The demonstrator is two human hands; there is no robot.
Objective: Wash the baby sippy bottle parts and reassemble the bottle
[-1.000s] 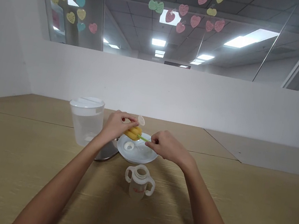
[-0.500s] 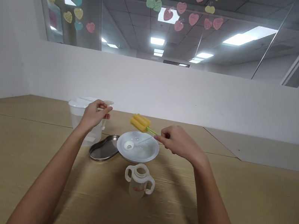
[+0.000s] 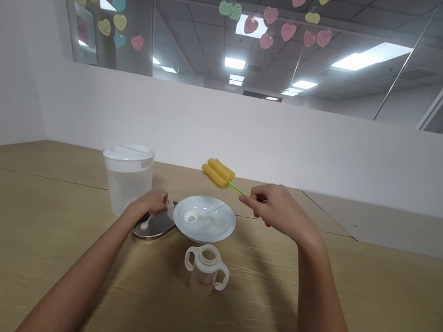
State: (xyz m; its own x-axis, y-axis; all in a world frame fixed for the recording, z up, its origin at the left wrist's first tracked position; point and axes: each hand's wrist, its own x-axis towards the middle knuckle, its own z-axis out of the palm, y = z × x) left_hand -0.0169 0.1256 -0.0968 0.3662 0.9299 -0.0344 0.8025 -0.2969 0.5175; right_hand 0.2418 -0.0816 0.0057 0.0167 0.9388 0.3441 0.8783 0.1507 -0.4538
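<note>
My right hand (image 3: 272, 203) is closed around the thin green handle of a yellow sponge brush (image 3: 218, 173), held in the air behind and above the white bowl. In my left hand (image 3: 153, 203) the fingers pinch a pale straw-like piece (image 3: 145, 225) with a knobbed lower end, over the kidney-shaped metal tray (image 3: 160, 226). Whether that piece touches the tray I cannot tell. In the bowl (image 3: 223, 229) lie a white ring-shaped cap (image 3: 190, 216) and a thin pale rod (image 3: 214, 209). A translucent two-handled cup (image 3: 204, 275) with red lettering stands upright, uncovered, in front of the bowl.
A translucent lidded bucket (image 3: 124, 181) stands behind my left forearm. The wooden table (image 3: 290, 289) meets a white wall (image 3: 227, 130) at the back. Above it is a glass pane with heart-shaped notes (image 3: 270, 14).
My left hand has moved down and to the right with the pale piece, from beside the bucket to over the tray. The sponge brush has risen slightly and shifted right.
</note>
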